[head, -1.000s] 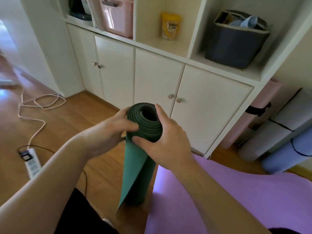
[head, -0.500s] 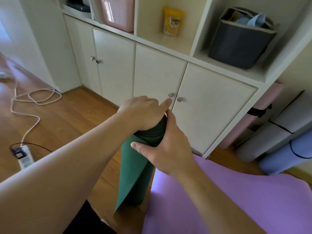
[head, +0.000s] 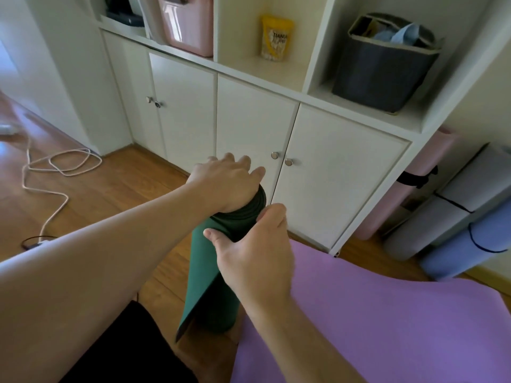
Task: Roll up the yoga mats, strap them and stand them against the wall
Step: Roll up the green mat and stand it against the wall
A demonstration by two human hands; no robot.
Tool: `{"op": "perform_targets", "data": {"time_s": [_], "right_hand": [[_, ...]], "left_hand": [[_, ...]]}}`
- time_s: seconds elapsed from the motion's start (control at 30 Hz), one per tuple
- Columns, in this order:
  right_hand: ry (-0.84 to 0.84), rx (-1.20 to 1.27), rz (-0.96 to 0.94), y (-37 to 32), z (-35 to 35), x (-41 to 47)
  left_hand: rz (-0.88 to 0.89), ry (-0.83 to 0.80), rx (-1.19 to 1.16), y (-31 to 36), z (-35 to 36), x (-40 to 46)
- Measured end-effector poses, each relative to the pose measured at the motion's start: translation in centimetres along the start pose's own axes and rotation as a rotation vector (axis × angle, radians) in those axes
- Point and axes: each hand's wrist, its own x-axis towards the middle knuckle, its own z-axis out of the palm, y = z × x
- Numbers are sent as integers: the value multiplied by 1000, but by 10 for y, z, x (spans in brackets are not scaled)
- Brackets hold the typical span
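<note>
A rolled green yoga mat (head: 207, 283) stands upright on the wooden floor in front of me, its loose outer flap hanging open at the lower left. My left hand (head: 226, 183) lies over the top end of the roll, palm down, fingers spread past its rim. My right hand (head: 254, 252) grips the roll just below the top, thumb across the front. A purple mat (head: 387, 313) lies unrolled on the floor to the right. Three rolled mats lean by the wall at far right: pink (head: 423, 172), grey (head: 442, 214) and blue (head: 464, 244).
A white cabinet (head: 318, 167) with shelves stands close behind the green mat; a dark bin (head: 381, 67), a yellow bag (head: 276, 37) and a pink box (head: 188, 23) sit on its shelves. A white cable (head: 55, 167) and a power strip lie on the floor at left.
My left hand moved from the side of the roll onto its top end, covering the opening. My right hand kept its grip just below the top.
</note>
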Motion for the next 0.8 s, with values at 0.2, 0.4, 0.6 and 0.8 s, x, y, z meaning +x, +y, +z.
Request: {"op": "perform_targets", "data": {"time_s": [0.2, 0.4, 0.6, 0.8], "right_hand": [[163, -104, -86, 1, 6, -17], [-120, 181, -17, -2, 8, -28], [-143, 186, -137, -3, 12, -28], [-50, 128, -328, -6, -8, -7]], "left_hand": [[-28, 32, -36, -1, 1, -5], [51, 44, 33, 3, 2, -1], [36, 40, 27, 3, 3, -4], [-67, 84, -86, 3, 6, 4]]}}
